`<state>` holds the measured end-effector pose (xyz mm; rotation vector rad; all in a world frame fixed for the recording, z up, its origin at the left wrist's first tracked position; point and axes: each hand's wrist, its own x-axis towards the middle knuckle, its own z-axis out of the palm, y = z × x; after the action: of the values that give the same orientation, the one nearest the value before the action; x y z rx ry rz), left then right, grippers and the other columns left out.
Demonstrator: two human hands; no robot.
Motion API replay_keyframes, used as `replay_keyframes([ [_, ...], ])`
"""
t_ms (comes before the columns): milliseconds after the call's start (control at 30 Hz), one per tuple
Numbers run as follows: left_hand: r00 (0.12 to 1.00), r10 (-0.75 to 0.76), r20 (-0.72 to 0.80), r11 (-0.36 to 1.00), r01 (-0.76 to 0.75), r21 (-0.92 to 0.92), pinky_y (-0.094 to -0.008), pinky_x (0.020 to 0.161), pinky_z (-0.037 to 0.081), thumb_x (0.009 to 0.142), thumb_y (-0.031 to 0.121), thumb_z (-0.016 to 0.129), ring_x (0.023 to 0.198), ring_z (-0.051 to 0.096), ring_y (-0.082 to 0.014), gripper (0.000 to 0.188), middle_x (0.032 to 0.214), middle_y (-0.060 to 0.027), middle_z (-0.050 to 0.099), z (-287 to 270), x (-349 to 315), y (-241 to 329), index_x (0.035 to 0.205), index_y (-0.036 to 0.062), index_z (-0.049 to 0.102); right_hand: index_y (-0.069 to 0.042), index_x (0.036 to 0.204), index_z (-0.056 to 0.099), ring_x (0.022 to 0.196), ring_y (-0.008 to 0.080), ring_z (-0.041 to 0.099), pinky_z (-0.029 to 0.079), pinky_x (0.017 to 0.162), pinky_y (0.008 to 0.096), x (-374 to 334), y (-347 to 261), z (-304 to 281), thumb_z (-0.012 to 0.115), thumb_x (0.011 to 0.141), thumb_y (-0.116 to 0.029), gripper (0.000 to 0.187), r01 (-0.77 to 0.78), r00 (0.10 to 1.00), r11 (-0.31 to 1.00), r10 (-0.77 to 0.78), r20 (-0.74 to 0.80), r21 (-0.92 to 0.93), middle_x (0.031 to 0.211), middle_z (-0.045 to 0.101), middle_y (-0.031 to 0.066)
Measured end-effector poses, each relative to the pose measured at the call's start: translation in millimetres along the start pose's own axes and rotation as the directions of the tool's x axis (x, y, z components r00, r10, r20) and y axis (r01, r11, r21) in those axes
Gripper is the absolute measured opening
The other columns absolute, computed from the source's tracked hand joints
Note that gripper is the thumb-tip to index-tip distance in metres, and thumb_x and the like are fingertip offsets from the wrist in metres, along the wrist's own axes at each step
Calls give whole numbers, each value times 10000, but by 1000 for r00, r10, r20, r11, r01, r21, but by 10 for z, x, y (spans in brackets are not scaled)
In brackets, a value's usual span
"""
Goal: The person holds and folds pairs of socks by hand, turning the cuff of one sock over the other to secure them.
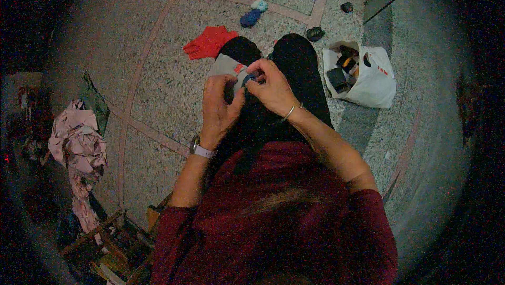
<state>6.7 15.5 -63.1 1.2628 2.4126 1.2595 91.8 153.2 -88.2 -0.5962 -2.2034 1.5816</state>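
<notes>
Curving left hand (pixel 216 110): fingers bent beside grey cloth (pixel 223 65); whether they grip, I cannot tell.
Grey cloth: over left knee (pixel 243 46), long axis slanting toward dark-blue fabric (pixel 250 78).
Right hand (pixel 273 89): nearer one, pinching this fabric.

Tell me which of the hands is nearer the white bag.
Right: the right hand is left of the white bag; the left hand is farther left.

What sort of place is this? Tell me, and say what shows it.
Perhaps a home or small workshop; the dim picture cannot settle which. Signs are the speckled hard floor, the filled white bag on it, and the wooden frame at lower left.
</notes>
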Motion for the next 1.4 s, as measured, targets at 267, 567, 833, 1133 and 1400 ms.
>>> replay_keyframes([
  [267,999,12,50,995,-17,96,-422,735,395,764,79,635,820,483,-335,171,853,-144,501,15,-153,-144,869,20,514,-41,911,523,878,358,540,460,780,414,17,-91,98,613,741,-59,193,60,998,997,-61,-1,-51,906,526,151],
  [567,996,65,66,997,-67,27,-394,766,384,769,83,611,844,481,-320,153,841,-138,503,42,-179,-141,867,21,510,-45,826,497,704,354,574,469,650,432,106,26,166,641,712,-88,189,-169,981,981,159,-111,-94,711,555,151],
  [833,999,-52,5,987,52,-151,-358,727,409,784,69,594,785,491,-281,116,840,-124,501,103,-265,-356,838,22,503,-87,789,523,616,72,538,480,440,231,173,205,-38,653,786,-78,130,-496,847,831,400,350,251,720,542,-22],
  [1133,994,-73,81,971,90,-223,-331,711,408,811,100,618,791,492,-243,152,847,-97,497,-4,-156,-276,902,27,520,-63,779,513,531,109,593,480,432,244,273,-28,-162,633,811,-114,134,-498,833,822,364,416,277,672,584,21],
  [1400,987,152,44,982,-156,110,-392,668,384,805,203,696,769,523,-310,253,858,-118,545,-27,-36,-194,936,48,546,-69,750,476,538,122,585,458,445,264,327,-56,-157,624,808,-133,172,-325,870,946,289,399,23,650,549,29],
])
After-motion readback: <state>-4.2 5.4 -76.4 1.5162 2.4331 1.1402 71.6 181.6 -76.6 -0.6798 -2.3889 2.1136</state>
